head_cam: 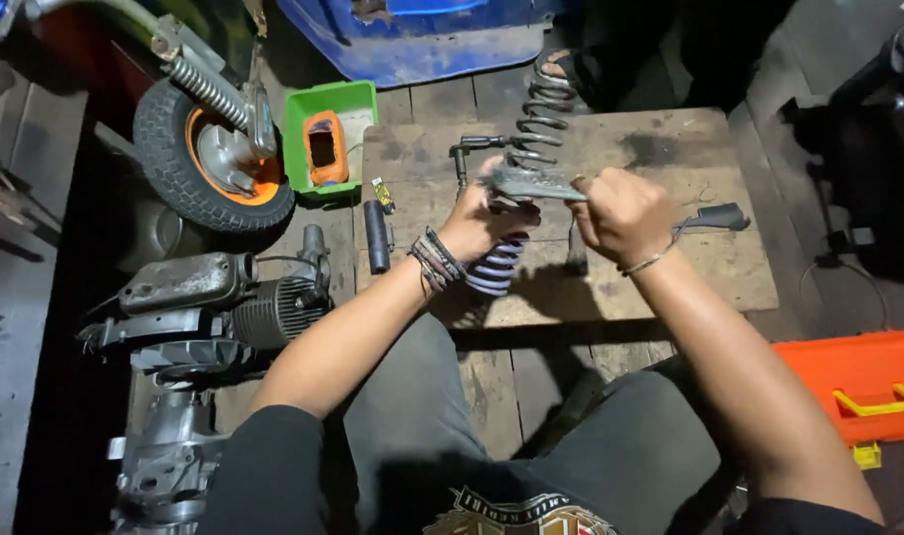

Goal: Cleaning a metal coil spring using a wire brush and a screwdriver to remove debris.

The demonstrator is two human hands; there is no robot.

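While both forearms reach forward over the worn wooden tabletop, the left hand is curled tight around a pale coiled metal spring, knuckles up. Opposite it, the right hand is clenched on a flat grey metal piece lying across the spring's top. A second dark coil spring lies just beyond them.

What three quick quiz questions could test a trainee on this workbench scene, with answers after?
1. True or false: the left hand grips a coil spring.
2. Which hand holds the grey metal piece from the right end?
3. What lies in the green tray: A) an orange part, B) a hammer?

Key: 1 true. 2 the right hand. 3 A, the orange part.
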